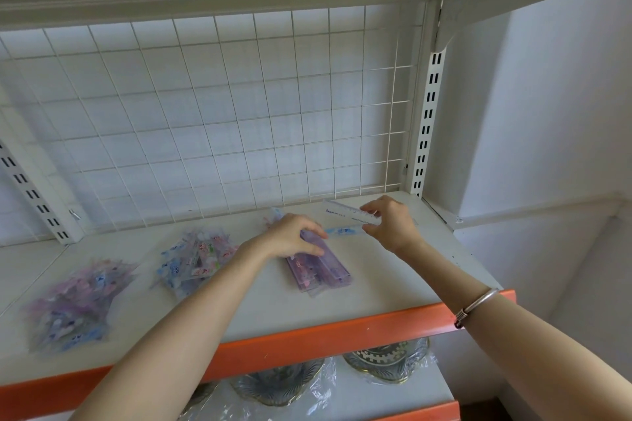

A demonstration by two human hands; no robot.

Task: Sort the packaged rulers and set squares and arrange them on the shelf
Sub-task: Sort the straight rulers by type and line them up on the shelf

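On the white shelf (393, 270) lies a stack of purple packaged rulers (319, 267); my left hand (290, 236) grips its far end, thumb under and fingers over. My right hand (390, 219) pinches a clear packaged ruler (342, 210) held just above the shelf's back right. A light blue packaged piece (342, 232) lies between the two hands. Further left sit a pile of blue and pink packaged set squares (195, 261) and a second pile in purple and blue (75, 308).
A white wire grid (222, 113) backs the shelf, with slotted uprights at both sides. An orange lip (342, 331) runs along the front edge. Another shelf hangs close overhead. Wrapped patterned dishes (386, 362) stand on the shelf below. A white wall is at right.
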